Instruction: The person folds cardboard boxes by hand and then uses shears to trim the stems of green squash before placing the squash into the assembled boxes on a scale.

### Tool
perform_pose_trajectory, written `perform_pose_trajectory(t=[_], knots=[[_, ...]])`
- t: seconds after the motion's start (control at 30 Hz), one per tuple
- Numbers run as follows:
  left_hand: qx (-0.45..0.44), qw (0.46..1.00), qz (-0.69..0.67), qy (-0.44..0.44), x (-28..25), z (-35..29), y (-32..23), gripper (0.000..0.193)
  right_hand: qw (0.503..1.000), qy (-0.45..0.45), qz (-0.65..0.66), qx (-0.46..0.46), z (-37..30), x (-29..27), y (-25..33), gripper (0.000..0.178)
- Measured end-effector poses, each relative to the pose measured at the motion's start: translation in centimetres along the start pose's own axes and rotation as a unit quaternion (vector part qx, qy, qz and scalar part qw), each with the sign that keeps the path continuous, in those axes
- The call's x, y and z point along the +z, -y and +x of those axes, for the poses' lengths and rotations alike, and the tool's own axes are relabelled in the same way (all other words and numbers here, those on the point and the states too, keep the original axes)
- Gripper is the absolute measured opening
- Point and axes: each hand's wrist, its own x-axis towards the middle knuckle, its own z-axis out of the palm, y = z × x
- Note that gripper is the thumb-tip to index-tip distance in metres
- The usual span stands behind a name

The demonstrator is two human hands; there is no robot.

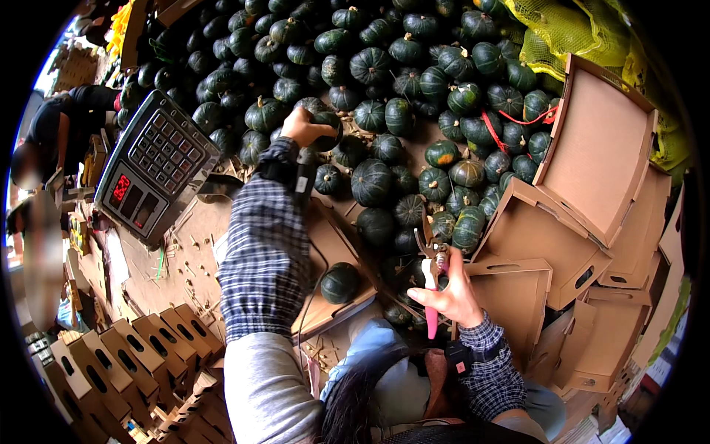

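Observation:
My left hand (305, 129) reaches out to the near edge of a large heap of dark green squashes. Its fingers are closed round one squash (329, 120), partly hidden by the hand. In my right hand (456, 294) is a pair of pruning shears (431, 296) with pink handles, the blades pointing away from me and apart. A single squash (341, 283) sits in a cardboard box (318, 244) in front of my lap, below my left forearm. More squashes (372, 182) lie between my two hands.
A scale (159, 166) with keypad and lit red display stands at the left. Flat cardboard boxes (592, 148) pile up at the right, under yellow-green mesh bags (569, 37). Folded boxes (126, 355) line the lower left. Cut stems litter the floor; another person (63, 122) is far left.

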Motion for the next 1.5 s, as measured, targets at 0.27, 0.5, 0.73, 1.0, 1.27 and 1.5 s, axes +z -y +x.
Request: perform_pose_trajectory(t=[0.27, 0.5, 0.73, 1.0, 1.27, 1.5], knots=[[-0.026, 0.629, -0.759, 0.163, 0.8, -24.1, -0.2, 0.062, 0.962, -0.081, -0.204, -0.165, -0.6, 1.6, 2.6, 0.065], [-0.121, 0.481, -0.824, 0.273, 8.2, -27.7, 0.8, 0.068, 0.924, -0.071, -0.331, -0.175, -1.5, 2.6, 3.4, 0.069], [0.012, 0.577, -0.781, 0.236, 8.1, -27.9, -2.6, 0.068, 0.925, -0.041, -0.352, -0.138, -1.9, 1.2, 3.0, 0.063], [-0.135, 0.511, -0.814, 0.239, 8.6, -27.6, -1.0, 0.055, 0.893, -0.031, -0.387, -0.227, 1.8, 0.1, 1.1, 0.033], [0.009, 0.958, -0.258, -0.123, 2.2, -34.1, 4.3, 0.053, 0.945, -0.009, -0.263, -0.192, 1.7, -0.4, 2.7, 0.038], [-0.022, 0.986, 0.129, -0.107, 1.4, -35.0, 12.3, 0.048, 0.976, -0.023, -0.177, -0.122, -0.6, 1.5, 0.3, 0.042]])
